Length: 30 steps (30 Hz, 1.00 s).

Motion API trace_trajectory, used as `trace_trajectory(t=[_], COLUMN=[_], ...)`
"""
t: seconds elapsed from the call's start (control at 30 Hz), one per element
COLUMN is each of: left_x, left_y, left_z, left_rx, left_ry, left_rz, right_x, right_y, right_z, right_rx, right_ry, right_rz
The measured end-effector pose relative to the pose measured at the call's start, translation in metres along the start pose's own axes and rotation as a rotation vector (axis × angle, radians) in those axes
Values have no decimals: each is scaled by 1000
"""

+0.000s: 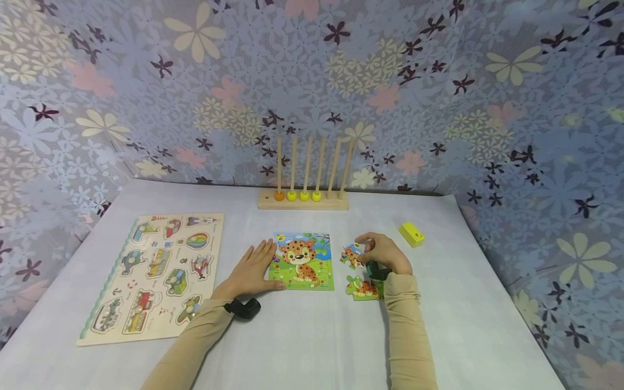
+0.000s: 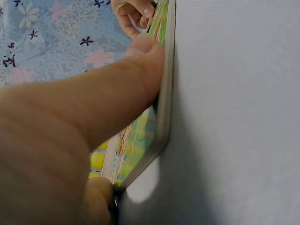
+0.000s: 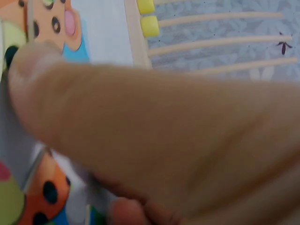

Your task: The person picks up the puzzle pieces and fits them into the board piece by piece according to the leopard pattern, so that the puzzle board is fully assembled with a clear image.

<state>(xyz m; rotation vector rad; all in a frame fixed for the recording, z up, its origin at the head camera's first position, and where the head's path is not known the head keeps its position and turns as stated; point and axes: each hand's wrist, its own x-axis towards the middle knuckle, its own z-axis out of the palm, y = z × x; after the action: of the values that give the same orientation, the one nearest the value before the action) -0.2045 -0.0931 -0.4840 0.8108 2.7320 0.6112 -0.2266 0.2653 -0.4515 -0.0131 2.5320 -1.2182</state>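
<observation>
A square puzzle board [image 1: 324,276] with a spotted leopard cub picture lies flat in the middle of the table. My left hand [image 1: 253,273] lies at its left side, fingers spread and fairly straight, the thumb resting at the front edge; the left wrist view shows the thumb [image 2: 122,79] against the board's side. To the right, my right hand [image 1: 387,254] pinches a jigsaw puzzle piece [image 3: 10,40], its fingers partly hidden from the head view. Other puzzle pieces [image 1: 363,288] with orange spotted parts lie joined or close together below that hand.
A large wooden peg puzzle board [image 1: 163,246] with vehicle shapes lies on the left. At the back stands a wooden rack [image 1: 302,203] of upright rods, with several yellow and orange beads. A yellow block [image 1: 411,234] sits at the right, beyond my right hand.
</observation>
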Motion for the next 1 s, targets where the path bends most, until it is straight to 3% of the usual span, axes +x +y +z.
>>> trace_trajectory(t=[0.27,0.53,1.0], left_x=[-1,1,1], left_y=[0,0,-2], left_z=[-1,-1,-2], left_rx=[-2,-5,22], left_ry=[-7,-10,-19], left_rz=[-6,-6,-13], right_x=[2,5,45], right_y=[0,-5,-72], right_z=[0,5,72], right_rx=[-18,53,151], right_ry=[-2,-14,-42], right_rz=[-46,-132,-339])
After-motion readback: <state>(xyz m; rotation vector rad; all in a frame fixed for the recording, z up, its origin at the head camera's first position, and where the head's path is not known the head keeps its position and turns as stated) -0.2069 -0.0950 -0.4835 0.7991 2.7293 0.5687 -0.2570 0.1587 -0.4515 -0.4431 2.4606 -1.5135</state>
